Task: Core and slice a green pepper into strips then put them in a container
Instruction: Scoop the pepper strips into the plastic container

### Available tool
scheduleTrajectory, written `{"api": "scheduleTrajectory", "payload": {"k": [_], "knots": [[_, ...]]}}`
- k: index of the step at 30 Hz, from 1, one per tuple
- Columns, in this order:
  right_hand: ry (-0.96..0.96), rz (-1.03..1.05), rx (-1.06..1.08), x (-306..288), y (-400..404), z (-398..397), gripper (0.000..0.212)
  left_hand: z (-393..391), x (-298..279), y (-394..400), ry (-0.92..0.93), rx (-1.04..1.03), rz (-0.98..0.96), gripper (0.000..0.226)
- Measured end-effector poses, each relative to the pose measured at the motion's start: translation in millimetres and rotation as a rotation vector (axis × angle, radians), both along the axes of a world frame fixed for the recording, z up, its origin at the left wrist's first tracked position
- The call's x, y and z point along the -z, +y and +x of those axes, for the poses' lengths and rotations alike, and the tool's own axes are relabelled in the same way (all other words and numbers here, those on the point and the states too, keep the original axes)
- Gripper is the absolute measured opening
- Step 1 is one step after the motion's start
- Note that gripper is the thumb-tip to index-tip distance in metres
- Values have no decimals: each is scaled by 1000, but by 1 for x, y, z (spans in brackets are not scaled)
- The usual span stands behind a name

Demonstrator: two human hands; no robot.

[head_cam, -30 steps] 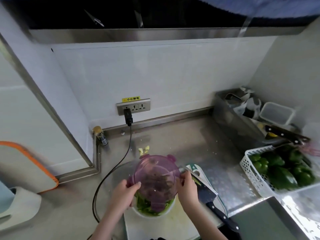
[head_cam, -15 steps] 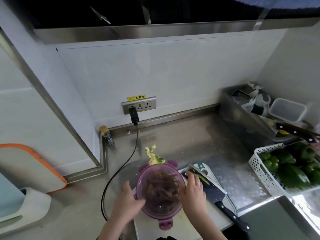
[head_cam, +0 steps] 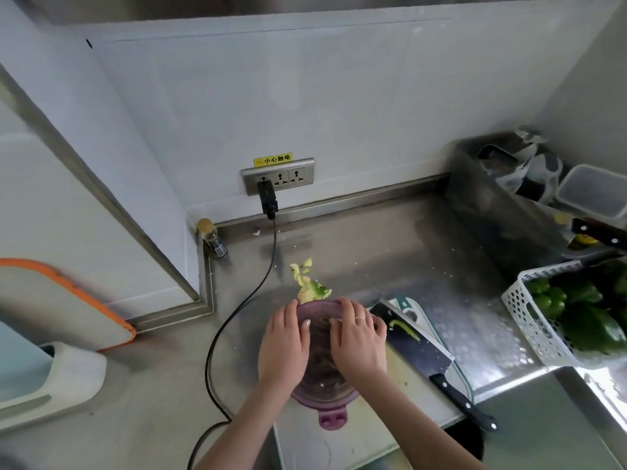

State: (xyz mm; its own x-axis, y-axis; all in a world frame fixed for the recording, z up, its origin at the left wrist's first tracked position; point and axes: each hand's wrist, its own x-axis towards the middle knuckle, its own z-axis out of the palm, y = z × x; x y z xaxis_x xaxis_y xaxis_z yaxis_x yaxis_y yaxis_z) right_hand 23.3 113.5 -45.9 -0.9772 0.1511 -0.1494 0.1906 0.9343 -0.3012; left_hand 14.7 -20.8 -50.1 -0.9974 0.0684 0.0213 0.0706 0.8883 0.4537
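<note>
Both hands, left hand [head_cam: 283, 347] and right hand [head_cam: 358, 342], press flat, fingers straight, on the purple lid [head_cam: 320, 393]; light, flexible plastic, best pushed at its rim near the tabletop's front edge.

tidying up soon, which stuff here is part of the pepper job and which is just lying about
In the job: purple lid pressed by left hand and right hand; cleaver; pepper core scraps; cutting board.

Lying about: basket of green peppers; black cable; small bottle; clear tub.
</note>
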Motion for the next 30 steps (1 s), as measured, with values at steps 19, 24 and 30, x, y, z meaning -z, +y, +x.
{"api": "scheduleTrajectory", "payload": {"k": [19, 24, 30], "knots": [[135, -195, 392, -16, 9, 25, 43, 31, 9, 9, 84, -164, 160, 46], [61, -248, 367, 2, 8, 45, 44, 7, 16, 18, 184, 242, -27, 50], [101, -142, 403, 10, 7, 38, 57, 10, 17, 22, 186, 222, -131, 51]]}}
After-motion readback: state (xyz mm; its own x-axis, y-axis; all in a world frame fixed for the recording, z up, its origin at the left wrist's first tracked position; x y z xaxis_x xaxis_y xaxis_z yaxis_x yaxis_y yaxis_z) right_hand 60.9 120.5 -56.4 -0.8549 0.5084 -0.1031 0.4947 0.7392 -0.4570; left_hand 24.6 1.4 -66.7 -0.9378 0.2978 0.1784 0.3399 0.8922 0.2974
